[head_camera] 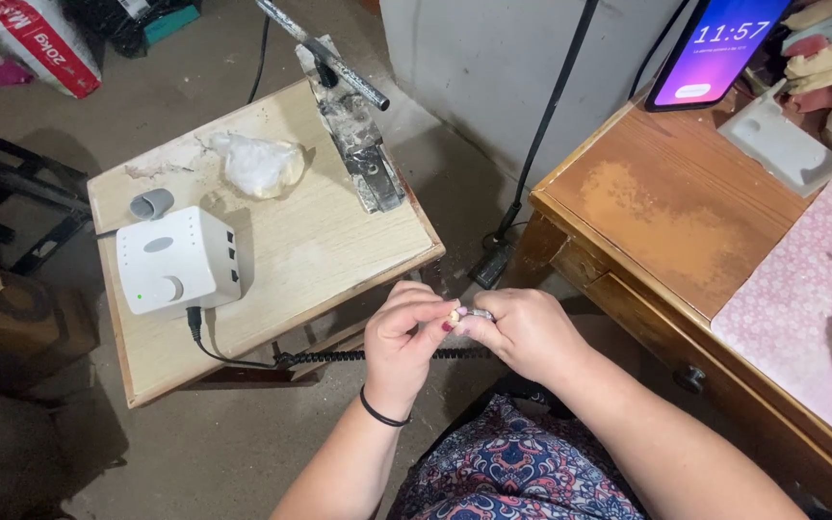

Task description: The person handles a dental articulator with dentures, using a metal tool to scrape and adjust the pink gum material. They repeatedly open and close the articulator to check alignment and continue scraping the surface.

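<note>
Two hands — left [404, 332], right [522, 332] — fingertips pinched together on one small pale piece [455, 314].

- Small pale wooden side table [339, 241]
- Crumpled white plastic wad [257, 164]
- Grey metal bench clamp [358, 144]
- Lit smartphone propped upright [719, 48]
- Brown wooden desk [666, 221]
- Pink patterned cloth [811, 299]

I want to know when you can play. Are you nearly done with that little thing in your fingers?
Can't say nearly. Already set up: the white control box shows a green light, and its coiled cord runs towards the hands. In hand: the left hand pinches a small pale piece against the metal tip of the handpiece in the right hand. What's left is too small to judge.
</note>
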